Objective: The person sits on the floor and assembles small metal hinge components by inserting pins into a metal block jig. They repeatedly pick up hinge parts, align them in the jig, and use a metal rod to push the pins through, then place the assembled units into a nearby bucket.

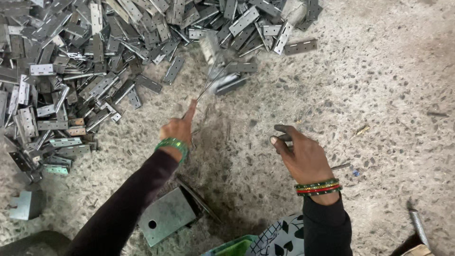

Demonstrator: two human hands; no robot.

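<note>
a workshop: heap of metal hinges (95, 61) on a rough concrete floor (379, 95).

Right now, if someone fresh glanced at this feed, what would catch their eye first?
The big heap of grey metal hinges spilling across the upper left of the speckled concrete floor. Next, the left hand, green bangles at its wrist, pinching a blurred bundle of thin metal rods near the heap's edge, while the right hand hangs loosely curled, apart from the rods. A grey metal block with a round hole lies under the left forearm.
</note>
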